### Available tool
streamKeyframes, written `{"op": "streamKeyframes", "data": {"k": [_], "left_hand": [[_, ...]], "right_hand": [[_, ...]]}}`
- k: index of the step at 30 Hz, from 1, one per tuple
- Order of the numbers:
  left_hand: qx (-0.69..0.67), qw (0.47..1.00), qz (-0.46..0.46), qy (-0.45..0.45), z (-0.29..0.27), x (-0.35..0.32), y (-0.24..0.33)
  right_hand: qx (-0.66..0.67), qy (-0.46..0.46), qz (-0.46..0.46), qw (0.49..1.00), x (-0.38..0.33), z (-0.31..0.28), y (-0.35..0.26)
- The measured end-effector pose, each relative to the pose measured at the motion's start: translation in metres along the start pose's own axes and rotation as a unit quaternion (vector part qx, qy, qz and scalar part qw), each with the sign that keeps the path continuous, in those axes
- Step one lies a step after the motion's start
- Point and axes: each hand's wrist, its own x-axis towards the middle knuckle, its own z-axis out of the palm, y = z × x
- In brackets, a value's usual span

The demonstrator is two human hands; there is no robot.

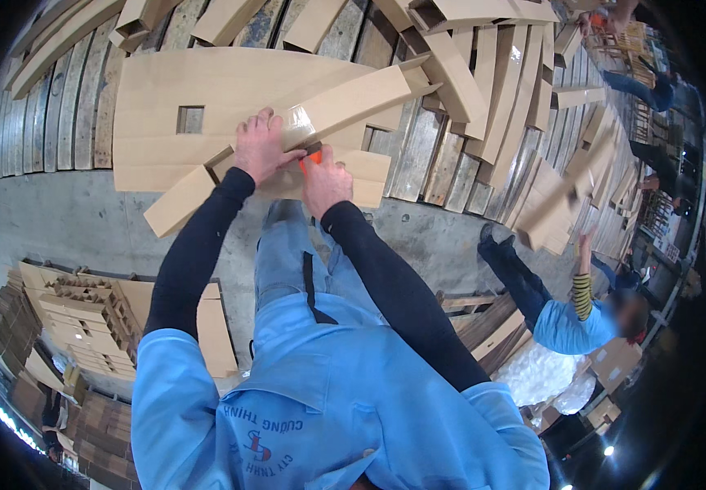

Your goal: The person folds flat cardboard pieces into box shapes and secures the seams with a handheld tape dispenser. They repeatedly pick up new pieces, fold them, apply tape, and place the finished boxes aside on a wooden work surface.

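A long cardboard tube (353, 102) is being held aslant across a flat cardboard sheet (149, 90), its near end pointing left and its far end, with flaps standing open, pointing right. The sheet is being carried by a slatted wooden desk (79, 110); a smoother bed than the gapped slats is presumably being given to the tube by it. The tube's near end is being left to jut past the sheet's near edge, above the concrete floor (124, 212).

The tube is being grasped by the left hand (259, 149), which is being laid over its top with the fingers reaching toward the far side; the work is probably being kept from sliding or rolling by this grip. An orange tool (314, 157) is being clenched in the right hand (328, 184), close beside the left thumb at the tube's near side, apparently so that both hands are acting on one spot. Most of the tool is being covered by the fingers, so its kind and whether the tube is being touched by it cannot be told. Just beyond, light is being reflected by a shiny patch (299, 120), seemingly clear tape.

At the right, more cardboard tubes (500, 106) are being kept roughly side by side, perhaps to save room. Farther right, a blue shirt is being worn by a co-worker (569, 327).
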Motion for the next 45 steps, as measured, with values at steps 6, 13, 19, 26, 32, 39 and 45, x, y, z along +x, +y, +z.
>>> {"op": "streamKeyframes", "data": {"k": [6,13,19,26,32,39,45], "left_hand": [[0.029,0.995,-0.001,0.091,0.034,-0.007,0.022],[0.055,0.995,0.034,0.082,0.021,0.003,0.039],[-0.024,0.997,0.074,-0.012,-0.024,0.001,0.013],[0.197,0.961,0.177,-0.075,-0.177,0.039,-0.079],[0.238,0.933,0.041,0.268,-0.271,0.112,-0.174],[0.191,0.940,-0.253,0.128,-0.047,-0.011,-0.349],[-0.263,0.881,-0.374,0.120,0.023,-0.093,-0.386]], "right_hand": [[-0.050,-0.030,0.011,0.998,0.021,0.011,-0.003],[0.009,-0.083,0.039,0.996,0.007,-0.026,0.017],[0.285,0.105,0.045,0.952,-0.076,-0.028,0.117],[0.639,0.119,0.397,0.648,-0.138,0.028,0.245],[0.685,0.208,0.399,0.573,-0.135,0.062,0.275],[0.829,0.185,0.339,0.406,-0.097,0.074,0.285],[0.670,0.277,0.439,0.531,-0.079,0.096,0.339]]}}
